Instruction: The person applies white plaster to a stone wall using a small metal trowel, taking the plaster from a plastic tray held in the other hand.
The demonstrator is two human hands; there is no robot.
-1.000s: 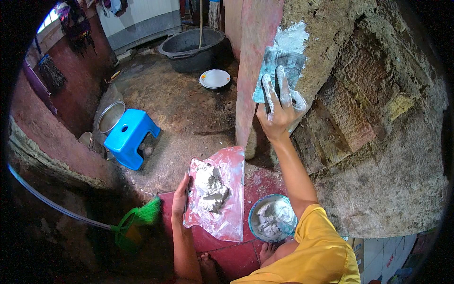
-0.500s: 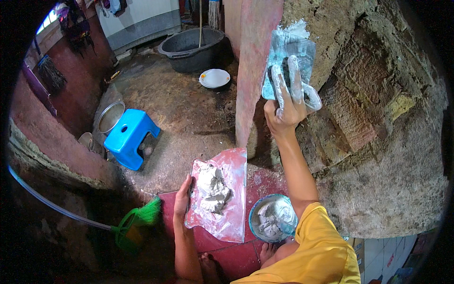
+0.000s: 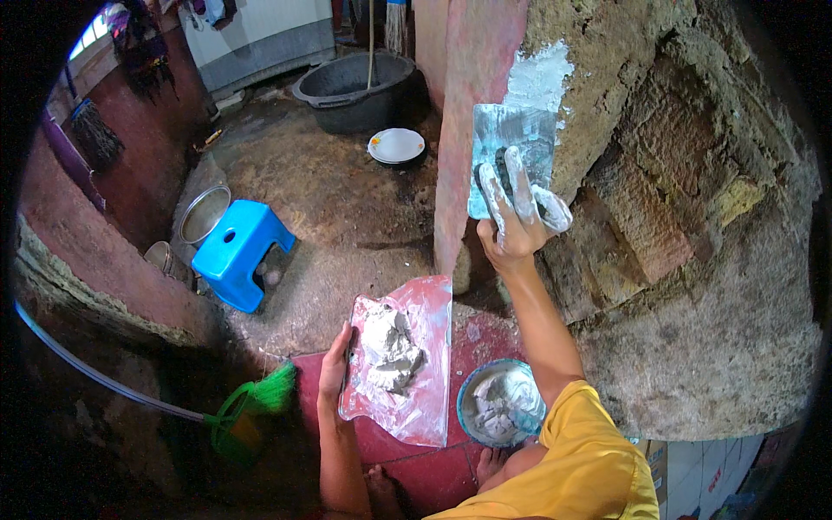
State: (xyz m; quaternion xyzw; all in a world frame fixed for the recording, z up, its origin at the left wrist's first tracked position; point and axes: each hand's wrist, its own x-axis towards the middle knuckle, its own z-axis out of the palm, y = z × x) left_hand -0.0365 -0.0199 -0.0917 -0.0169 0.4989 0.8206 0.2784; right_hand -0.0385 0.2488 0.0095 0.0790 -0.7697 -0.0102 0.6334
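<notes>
My right hand [image 3: 518,227], its fingers coated in white paste, holds a flat bluish-grey rectangular scraper [image 3: 511,126] against the wall's edge. Just above the scraper, a patch of wet white plaster [image 3: 539,74] covers the rough wall [image 3: 607,61]. Lower down, my left hand [image 3: 333,368] grips the left edge of a reddish, white-smeared board [image 3: 430,321]. A heap of white plaster [image 3: 387,340] rests on the board. By my feet stands a bowl [image 3: 462,412] with a blue rim, and more plaster lies inside it.
A blue plastic stool [image 3: 232,247] stands at left, beside a round metal lid [image 3: 204,215]. Further back are a large dark tub [image 3: 347,102] with a stick in it and a white plate [image 3: 396,145]. A green broom [image 3: 273,387] lies at lower left. Broken masonry [image 3: 641,208] juts out at right.
My right hand and the scraper have moved down and slightly left along the wall, uncovering more of the white plaster patch. The left hand and board have stayed nearly still.
</notes>
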